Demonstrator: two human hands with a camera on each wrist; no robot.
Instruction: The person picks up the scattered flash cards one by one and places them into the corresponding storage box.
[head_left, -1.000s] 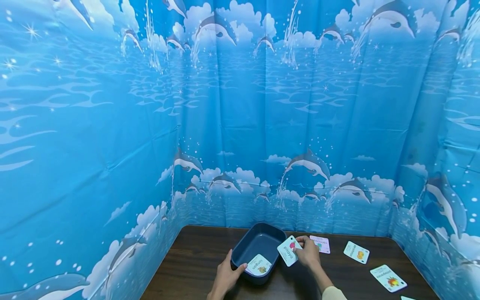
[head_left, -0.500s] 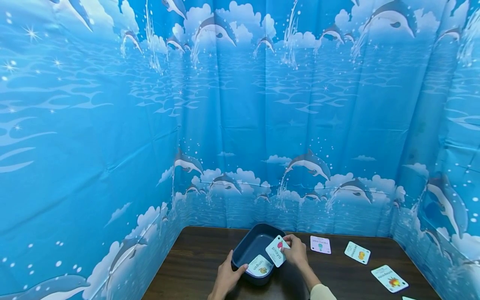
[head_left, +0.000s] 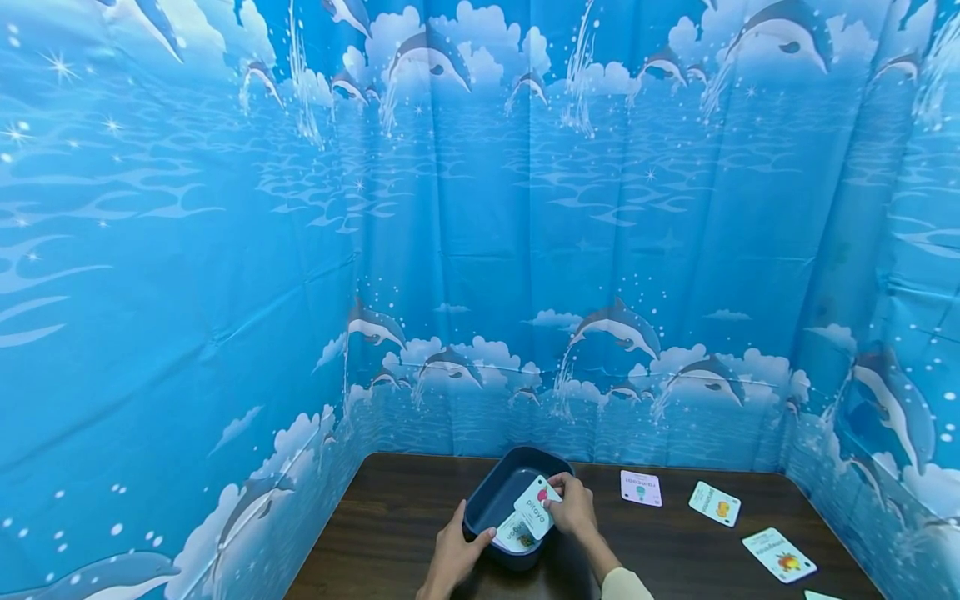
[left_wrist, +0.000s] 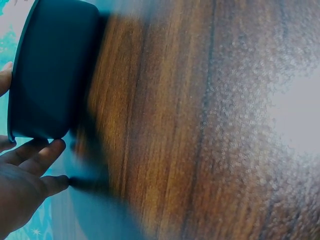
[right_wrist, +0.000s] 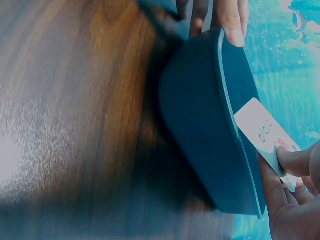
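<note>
A dark blue rectangular plastic bin stands on the table. My left hand grips its near left side, thumb over the rim and fingers against the outer wall; the left wrist view shows the fingers against that wall. Between thumb and fingers, my right hand pinches a white flash card reading "pitaya", with a pink fruit picture. This card is over the bin's right rim, tilted, and in the right wrist view the pitaya card overlaps the rim. Partly covered below it, a "longan" card lies in the bin.
To the right on the dark wood table lie a pink "raincoat" card, a card with orange fruit and a larger-looking fruit card. Another card's edge shows at the bottom. A dolphin-print curtain surrounds the table.
My right hand has carried the pitaya card leftward, from beside the bin to over it, so it now covers part of the longan card. My left hand has stayed on the bin.
</note>
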